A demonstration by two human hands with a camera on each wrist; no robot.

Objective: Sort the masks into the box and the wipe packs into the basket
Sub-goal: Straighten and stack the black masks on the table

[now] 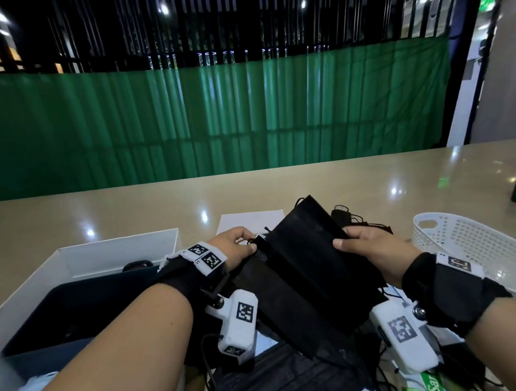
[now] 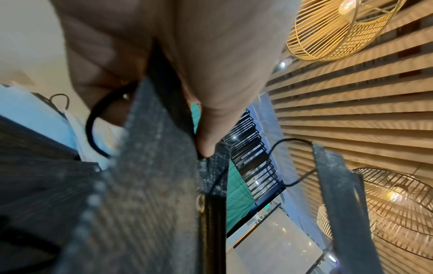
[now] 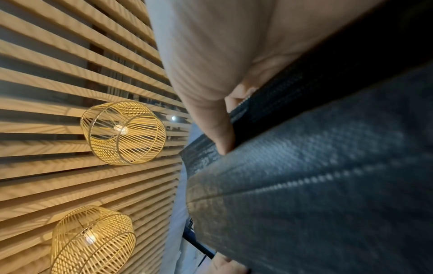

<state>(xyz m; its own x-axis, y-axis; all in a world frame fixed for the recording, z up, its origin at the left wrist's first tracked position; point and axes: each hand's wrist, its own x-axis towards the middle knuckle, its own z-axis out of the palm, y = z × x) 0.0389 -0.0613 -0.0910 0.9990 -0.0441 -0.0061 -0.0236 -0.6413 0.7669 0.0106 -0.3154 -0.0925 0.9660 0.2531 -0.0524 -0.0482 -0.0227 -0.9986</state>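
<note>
Beige glossy table [image 1: 97, 214], green curtain behind.

Held: black masks [image 1: 304, 253], centre frame, several stacked, exact count unclear. Left hand [image 1: 236, 243] pinches one edge; right hand [image 1: 369, 248] pinches the other.

Receptacles: one white box [image 1: 70, 256], lower left; one white basket [image 1: 470, 240], lower right.

Loose: more masks in a pile, bottom centre, uncounted; one green wipe pack [image 1: 432, 388], partly visible, bottom edge.

Risks: the stack may fan apart and drop masks short of the box; trailing ear loops [image 2: 93, 126] could snag the wrist cameras.

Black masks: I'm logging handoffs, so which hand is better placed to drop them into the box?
Left. The left hand grips the black masks beside the box; the right hand sits nearer the basket.
</note>
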